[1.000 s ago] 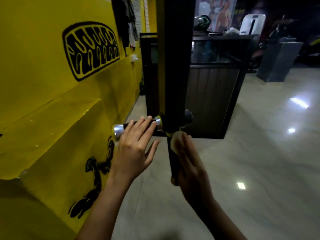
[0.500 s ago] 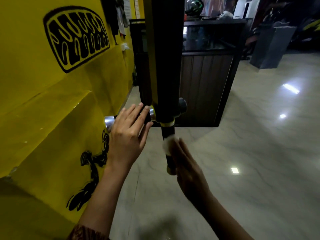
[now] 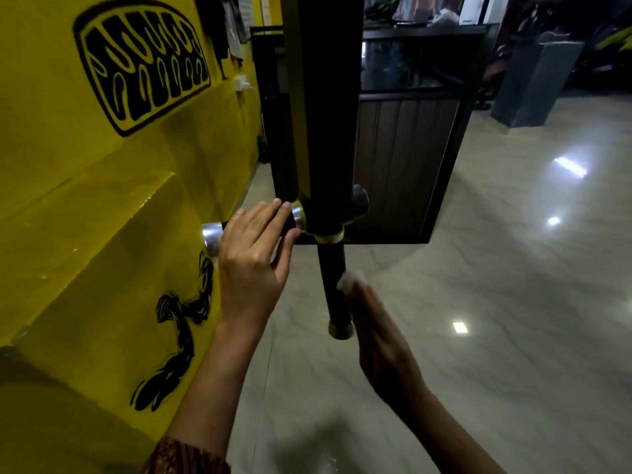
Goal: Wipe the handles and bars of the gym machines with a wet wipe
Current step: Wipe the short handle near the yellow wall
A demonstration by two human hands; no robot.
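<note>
We counted two bare hands, two short handles on the one machine, and a single wet wipe. Our left hand (image 3: 253,265) lay over the horizontal handle (image 3: 289,218), fingers close together and curled loosely across its dark grip, with a silver cap (image 3: 211,238) showing beyond the knuckles on the wall side and a second silver collar by the fingertips. Our right hand (image 3: 383,340) was held flat and edge-on, fingers straight and together, pressing the wet wipe (image 3: 349,279) against the right side of the vertical handle (image 3: 333,285); only a small white tuft of it showed above the fingertips (the rest was hidden behind the hand). That handle hung straight down from the black upright post (image 3: 328,114), below a yellow ring (image 3: 329,238), and ended in one metal cap (image 3: 339,330) just beside the heel of our palm. A dark knob (image 3: 360,201) stuck out on the post's right face.

The floor (image 3: 513,302) was pale, glossy marble-patterned tile carrying three bright light reflections. To the left ran a yellow wall (image 3: 68,200) with two black painted motifs, one above, one low. Behind the post stood a dark slatted counter (image 3: 403,159), and a grey bin-like block (image 3: 537,83) stood near the top right corner of the floor.
</note>
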